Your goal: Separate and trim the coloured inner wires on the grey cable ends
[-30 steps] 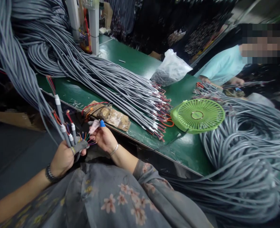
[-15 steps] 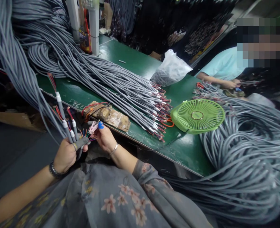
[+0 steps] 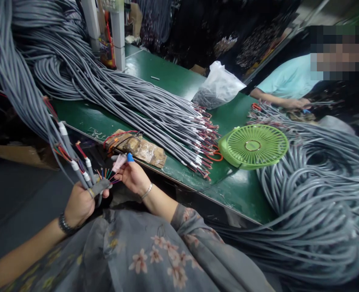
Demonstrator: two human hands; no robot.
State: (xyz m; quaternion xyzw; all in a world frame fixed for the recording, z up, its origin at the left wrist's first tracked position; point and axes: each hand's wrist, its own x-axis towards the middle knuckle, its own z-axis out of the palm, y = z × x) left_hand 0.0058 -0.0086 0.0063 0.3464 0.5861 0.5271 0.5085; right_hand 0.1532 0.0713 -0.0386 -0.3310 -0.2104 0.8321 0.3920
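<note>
My left hand [image 3: 79, 204] grips several grey cables [image 3: 76, 168] by their ends, below the table edge. One cable end [image 3: 102, 185] lies across my fingers with thin coloured wires [image 3: 104, 173] fanned out of it. My right hand [image 3: 133, 177] is just to the right of those wires, its fingertips covered in pink and blue finger cots [image 3: 123, 159], pinching at the coloured wires. The held cables run up and left into a hanging grey bundle [image 3: 18, 81].
A green table [image 3: 173, 81] carries a long spread of grey cables with red-tipped ends [image 3: 179, 125], a taped brown block [image 3: 137, 147], a green fan [image 3: 254, 145] and a white plastic bag [image 3: 218, 86]. A big cable coil [image 3: 316, 190] lies at right. Another person in light blue [image 3: 284, 83] works beyond it.
My left hand and its cables have shifted slightly left and down. My right hand stays at the wire ends. The other person's arm has moved a little.
</note>
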